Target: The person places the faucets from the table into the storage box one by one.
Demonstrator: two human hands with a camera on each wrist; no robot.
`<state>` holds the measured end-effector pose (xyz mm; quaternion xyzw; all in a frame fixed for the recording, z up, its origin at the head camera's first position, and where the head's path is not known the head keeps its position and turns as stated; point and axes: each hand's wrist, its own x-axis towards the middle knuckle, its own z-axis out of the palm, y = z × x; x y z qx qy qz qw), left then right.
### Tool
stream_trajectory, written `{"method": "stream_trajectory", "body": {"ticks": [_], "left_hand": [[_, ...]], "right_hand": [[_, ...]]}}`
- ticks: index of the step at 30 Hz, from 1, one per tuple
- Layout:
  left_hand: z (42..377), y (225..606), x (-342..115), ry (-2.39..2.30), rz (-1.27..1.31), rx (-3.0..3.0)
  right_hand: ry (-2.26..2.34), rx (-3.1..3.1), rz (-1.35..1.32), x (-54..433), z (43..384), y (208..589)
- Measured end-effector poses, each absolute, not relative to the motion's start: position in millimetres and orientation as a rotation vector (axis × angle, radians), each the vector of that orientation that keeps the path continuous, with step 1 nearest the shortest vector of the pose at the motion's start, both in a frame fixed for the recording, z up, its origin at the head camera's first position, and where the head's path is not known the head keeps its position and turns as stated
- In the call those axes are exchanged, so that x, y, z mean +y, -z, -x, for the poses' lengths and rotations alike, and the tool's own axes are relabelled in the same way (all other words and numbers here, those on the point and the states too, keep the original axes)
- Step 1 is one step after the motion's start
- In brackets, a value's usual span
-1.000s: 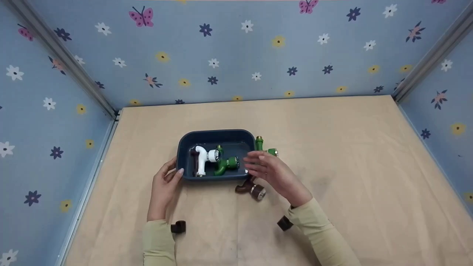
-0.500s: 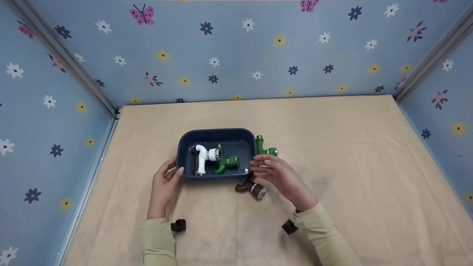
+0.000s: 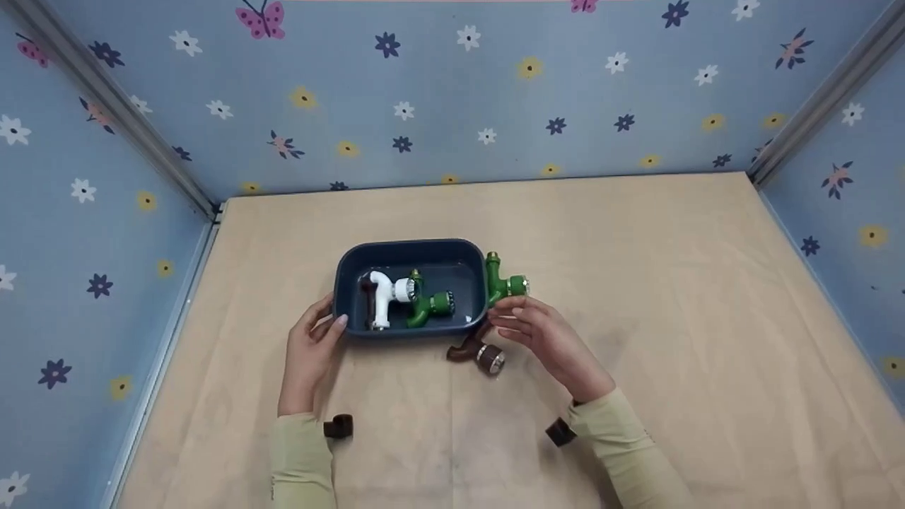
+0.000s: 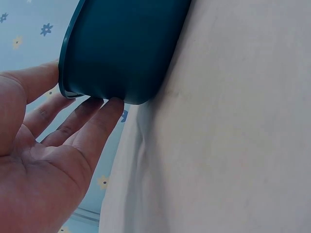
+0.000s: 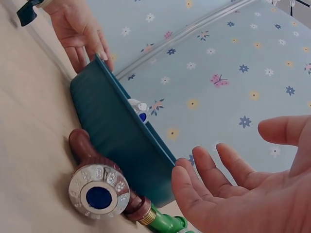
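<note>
A dark blue tub (image 3: 463,244) stands mid-table. Inside lie a white faucet (image 3: 382,300), a green faucet (image 3: 426,307) and a dark brown one, mostly behind the white. My left hand (image 3: 310,350) holds the tub's left end, thumb at the rim and fingers against the outer wall, as the left wrist view shows too. At the other end, the fingertips of my right hand (image 3: 551,343) rest on or beside the wall, loosely bent. Outside, a second green faucet (image 3: 500,284) lies beyond that hand, and a brown faucet (image 5: 97,179) lies at the near right corner.
The table (image 3: 636,247) has a beige cloth over it. Flower-printed blue panels (image 3: 452,92) rise behind it and at both sides, with grey metal posts (image 3: 120,106) in the corners. Dark pieces (image 3: 339,426) sit by both of the person's wrists.
My right hand has drawn back from over the tub's right rim to just outside its end wall. My left hand stays on the tub. The head view has tilted slightly.
</note>
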<state>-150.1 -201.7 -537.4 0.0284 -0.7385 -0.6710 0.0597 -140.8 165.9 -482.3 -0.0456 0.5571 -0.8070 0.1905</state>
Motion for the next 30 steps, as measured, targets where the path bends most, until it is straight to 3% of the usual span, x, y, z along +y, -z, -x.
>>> {"method": "stream_trajectory", "body": {"ticks": [30], "left_hand": [[147.2, 524.8, -198.8, 2.060, -0.103, -2.256]], "right_hand": [[2.160, 1.733, -0.026, 169.7, 143.6, 502.4]]}}
